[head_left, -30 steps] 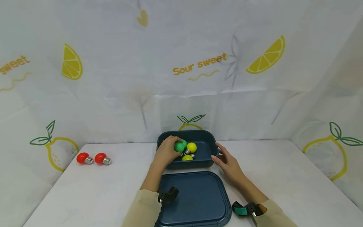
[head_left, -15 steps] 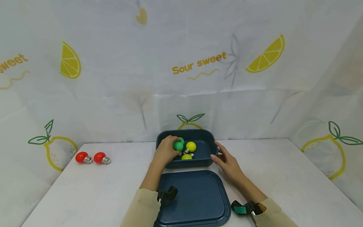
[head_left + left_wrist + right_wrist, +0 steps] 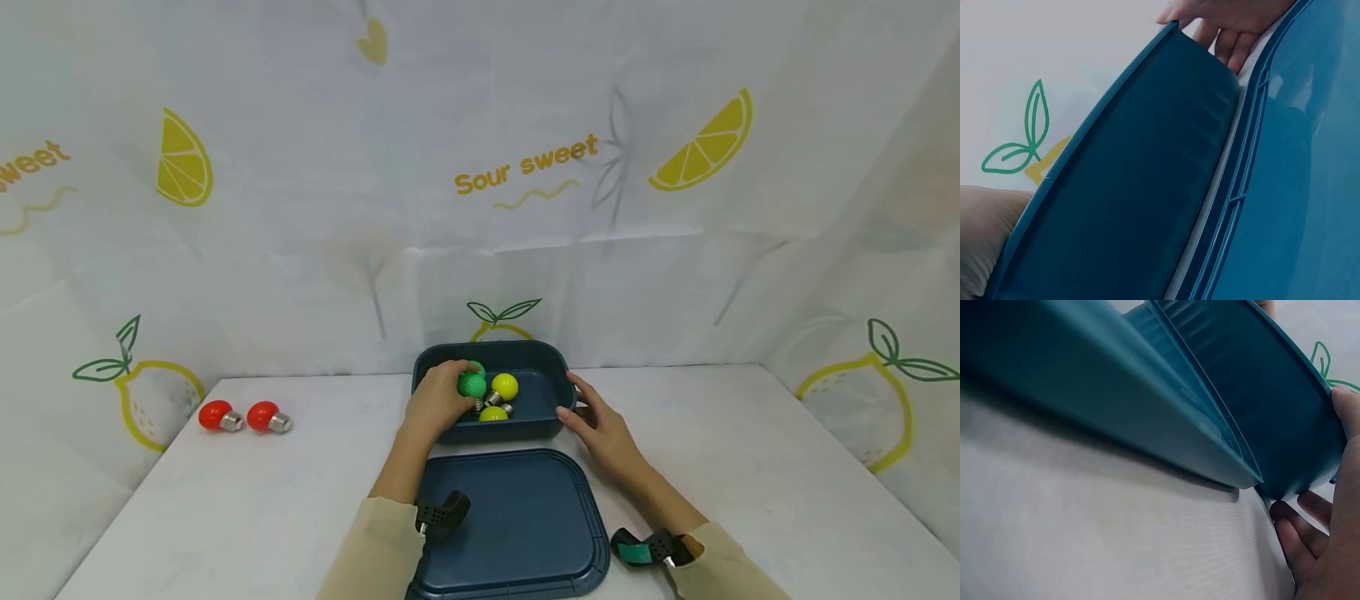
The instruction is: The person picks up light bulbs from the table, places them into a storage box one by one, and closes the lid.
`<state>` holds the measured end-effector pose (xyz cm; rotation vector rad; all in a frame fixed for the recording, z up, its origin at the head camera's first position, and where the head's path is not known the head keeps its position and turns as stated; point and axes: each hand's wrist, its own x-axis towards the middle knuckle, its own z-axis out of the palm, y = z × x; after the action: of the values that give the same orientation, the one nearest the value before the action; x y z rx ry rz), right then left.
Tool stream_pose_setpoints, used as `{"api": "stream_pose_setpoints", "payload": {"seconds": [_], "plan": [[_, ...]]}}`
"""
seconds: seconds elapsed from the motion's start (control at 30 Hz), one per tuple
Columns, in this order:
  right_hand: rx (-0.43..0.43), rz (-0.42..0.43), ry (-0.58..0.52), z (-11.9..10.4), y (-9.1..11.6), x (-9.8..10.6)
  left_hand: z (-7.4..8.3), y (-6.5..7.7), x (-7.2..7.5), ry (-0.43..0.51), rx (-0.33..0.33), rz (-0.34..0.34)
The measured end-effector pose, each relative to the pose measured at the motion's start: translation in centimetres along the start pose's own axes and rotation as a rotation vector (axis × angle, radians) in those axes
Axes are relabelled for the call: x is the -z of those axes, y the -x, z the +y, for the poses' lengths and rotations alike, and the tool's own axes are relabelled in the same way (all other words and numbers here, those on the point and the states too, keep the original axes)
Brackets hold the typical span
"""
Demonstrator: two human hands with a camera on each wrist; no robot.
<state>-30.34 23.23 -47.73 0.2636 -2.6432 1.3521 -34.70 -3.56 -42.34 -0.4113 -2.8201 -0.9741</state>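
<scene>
My left hand (image 3: 437, 398) reaches over the left side of a dark blue box (image 3: 542, 398), its fingers and thumb curled round a green bulb (image 3: 472, 385). Another green bulb shows partly behind that one. Beside them in the box lie a yellow bulb (image 3: 505, 386) and a second yellow bulb (image 3: 492, 413), with silver screw bases between. My right hand (image 3: 606, 427) holds the box's right end, thumb near the rim and fingers along the wall, as the right wrist view also shows. In the left wrist view the box wall (image 3: 1129, 169) hides what is inside.
A dark blue lid (image 3: 513, 525) lies flat on the white table (image 3: 750, 467) in front of the box, under my left wrist. Two red bulbs, one outer (image 3: 216, 415) and one inner (image 3: 264, 416), lie at the far left. A white printed cloth (image 3: 315, 208) hangs behind.
The green bulb in my left hand has shifted slightly, and the second green bulb shows less beside it. My right hand stays on the box. The whole head view has drifted a little.
</scene>
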Motion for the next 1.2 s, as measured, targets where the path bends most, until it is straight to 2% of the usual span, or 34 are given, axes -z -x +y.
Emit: {"api": "stream_pose_setpoints", "payload": {"seconds": [0.23,0.4,0.77,0.93,1.07,1.2], "plan": [[0.014,-0.01,-0.007,-0.3,-0.2,-0.3,-0.4,0.2,0.4,0.005,-0.002,0.024],[0.005,-0.015,-0.005,-0.5,-0.2,-0.4,-0.4,0.4,1.0,0.026,-0.031,0.05],[0.019,-0.034,-0.007,-0.9,-0.5,-0.5,-0.2,1.1,3.4,0.055,-0.061,0.119],[0.023,-0.029,0.001,-0.8,-0.5,-0.2,0.6,1.4,4.3,0.039,-0.087,0.142],[0.017,-0.026,0.004,-0.5,-0.2,0.2,1.6,2.1,5.0,0.016,-0.097,0.134],[0.01,-0.025,0.016,-0.3,0.1,0.5,1.3,3.1,6.4,-0.042,-0.109,0.156]]}}
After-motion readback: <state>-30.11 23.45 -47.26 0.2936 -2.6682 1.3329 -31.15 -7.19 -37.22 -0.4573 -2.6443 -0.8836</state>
